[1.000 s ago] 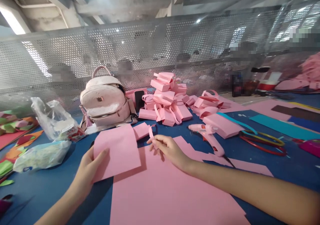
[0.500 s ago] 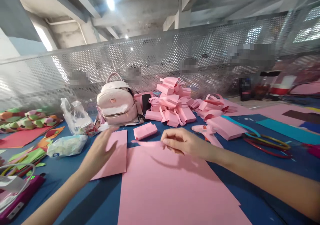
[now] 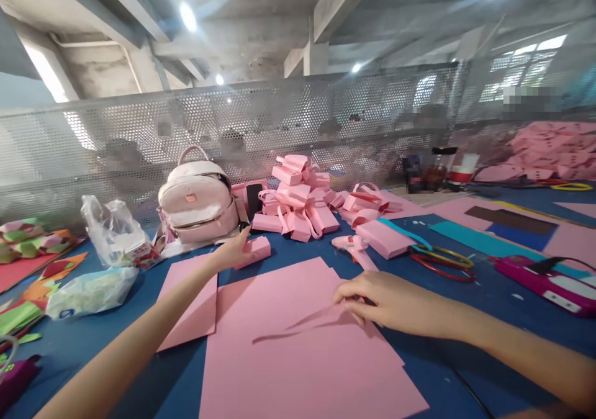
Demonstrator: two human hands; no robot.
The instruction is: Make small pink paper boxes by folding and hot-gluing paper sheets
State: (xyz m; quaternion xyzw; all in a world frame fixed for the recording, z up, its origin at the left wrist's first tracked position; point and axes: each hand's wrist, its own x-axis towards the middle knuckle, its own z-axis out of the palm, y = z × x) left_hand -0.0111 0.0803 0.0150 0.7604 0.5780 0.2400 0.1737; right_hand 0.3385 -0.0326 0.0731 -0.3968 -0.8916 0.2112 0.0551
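two bare forearms and hands, nothing worn

the left hand and right hand show no gloves, rings or watch; both forearms are uncovered as far as the near edge, so any sleeves probably sit higher up, out of view.

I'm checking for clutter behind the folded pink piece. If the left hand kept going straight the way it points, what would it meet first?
The left hand already touches the small folded pink box; beyond it, probably the pink backpack, though depth is unclear.
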